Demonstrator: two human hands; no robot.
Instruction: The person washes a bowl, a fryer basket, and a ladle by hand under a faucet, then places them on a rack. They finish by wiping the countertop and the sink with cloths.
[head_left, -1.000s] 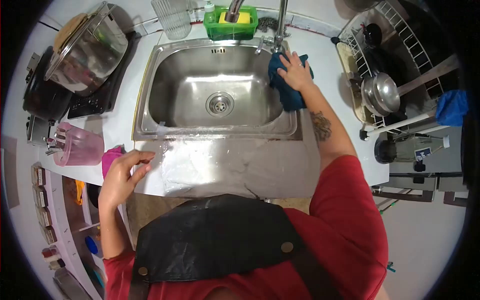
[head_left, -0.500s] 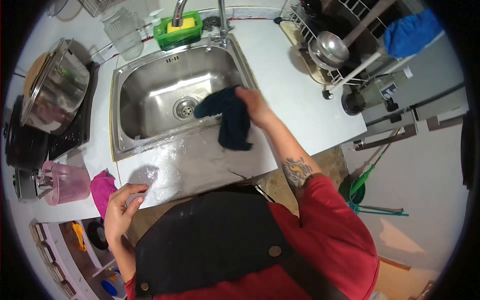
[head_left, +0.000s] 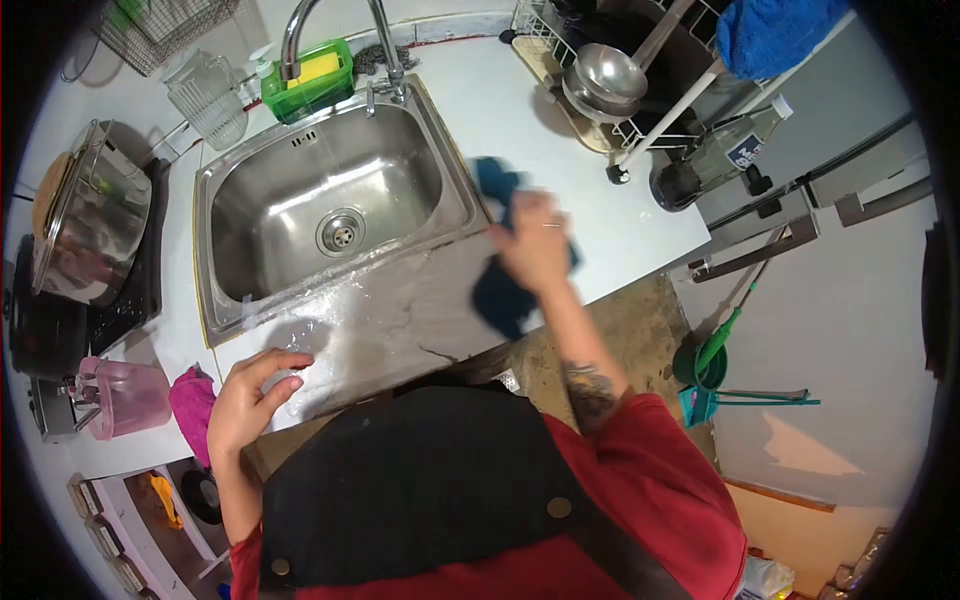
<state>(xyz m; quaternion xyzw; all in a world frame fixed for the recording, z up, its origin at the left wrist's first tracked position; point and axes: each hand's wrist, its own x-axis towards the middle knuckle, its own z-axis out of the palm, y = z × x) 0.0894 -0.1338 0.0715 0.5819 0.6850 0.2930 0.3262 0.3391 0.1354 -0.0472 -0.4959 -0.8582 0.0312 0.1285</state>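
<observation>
My right hand, a little blurred, presses a dark blue cloth onto the counter just right of the sink. The cloth spreads out above and below the hand, and its lower end reaches the counter's front edge. My left hand holds nothing; its fingers and thumb are apart near the front edge, beside a bright pink cloth. Between the hands, the strip in front of the steel sink looks wet, with shiny drops and a dark crack by the edge.
A faucet and a green caddy with a yellow sponge stand behind the sink. At the left are a glass pitcher, a large pot and a pink container. A dish rack with pans and a bottle occupy the right.
My right hand has carried the blue cloth from over the sink's right front edge onto the counter to the right. My left hand stays about where it was. The view has shifted slightly.
</observation>
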